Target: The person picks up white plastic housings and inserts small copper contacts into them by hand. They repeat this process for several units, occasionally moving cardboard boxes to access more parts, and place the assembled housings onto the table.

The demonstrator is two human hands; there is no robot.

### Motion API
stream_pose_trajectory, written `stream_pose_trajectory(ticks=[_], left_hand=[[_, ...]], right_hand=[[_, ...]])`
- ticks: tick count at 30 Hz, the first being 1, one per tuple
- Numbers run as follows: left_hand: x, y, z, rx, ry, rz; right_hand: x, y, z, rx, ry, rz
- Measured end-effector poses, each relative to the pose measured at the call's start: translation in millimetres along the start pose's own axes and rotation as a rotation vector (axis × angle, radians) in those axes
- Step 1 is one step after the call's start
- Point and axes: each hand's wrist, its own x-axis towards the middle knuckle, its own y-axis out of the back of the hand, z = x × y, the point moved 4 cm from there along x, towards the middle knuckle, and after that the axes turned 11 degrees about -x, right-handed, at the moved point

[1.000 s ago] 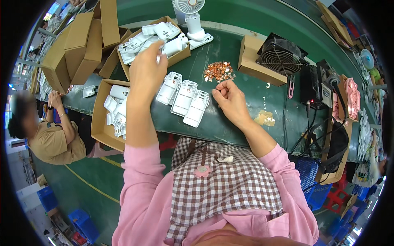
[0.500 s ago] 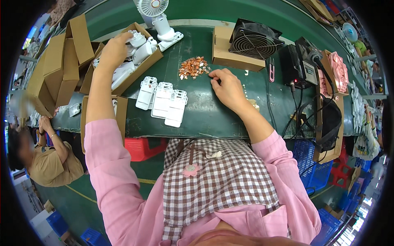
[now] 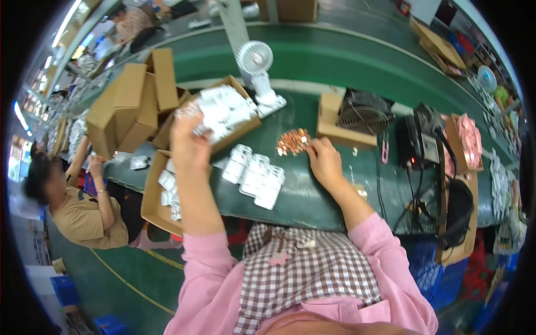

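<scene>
My left hand (image 3: 191, 142), blurred by motion, is closed at the near left side of a cardboard box full of white plastic parts (image 3: 226, 109). A smeared white plastic part (image 3: 187, 109) shows at its fingertips. My right hand (image 3: 325, 162) rests on the green table, with its curled fingertips at the right edge of a pile of small copper-coloured pieces (image 3: 292, 142). Whatever is between those fingertips is too small to make out. Between my arms lie three flat white plastic housings (image 3: 255, 177), side by side and slightly overlapping.
A second cardboard box (image 3: 153, 204) with white parts sits beside my left forearm. Behind the pile stand a small white fan (image 3: 255, 58) and a black fan (image 3: 364, 114) by a carton. Pink-handled tweezers (image 3: 384, 151), a black power unit (image 3: 419, 139) and cables lie rightward. A co-worker (image 3: 84, 206) sits left.
My left hand has drawn back toward me from inside the box. My right hand stays by the copper pile, its fingers more curled. The whole view has shifted with my head.
</scene>
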Motion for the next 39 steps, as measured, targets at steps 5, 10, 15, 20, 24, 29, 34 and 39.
stream_pose_trajectory(ticks=[5, 10, 15, 20, 24, 29, 34, 39], left_hand=[[-79, 3, -56, -0.458, 0.459, -0.002], [-123, 8, -91, -0.456, 0.688, -0.018], [-149, 5, -114, -0.287, 0.826, 0.001], [-159, 6, -120, 0.145, 0.578, -0.054], [-163, 3, -126, 0.299, 0.504, -0.139], [-163, -3, -132, 0.314, 0.452, -0.207], [-161, -3, -129, 0.526, 0.315, -0.264], [-169, -20, -114, 0.697, 0.193, -0.338]], right_hand=[[-7, 16, -7, 0.008, 0.067, -0.058], [-4, 16, -8, -0.138, 0.107, -0.221], [-3, 25, -12, -0.239, 0.113, -0.307], [-22, 71, -56, 0.445, -0.124, -0.243], [-46, 91, -85, 0.452, 0.160, -0.053], [-60, 83, -90, 0.254, 0.374, 0.108], [-61, 77, -89, 0.207, 0.398, 0.153], [-67, 59, -69, 0.758, -0.186, -0.179]])
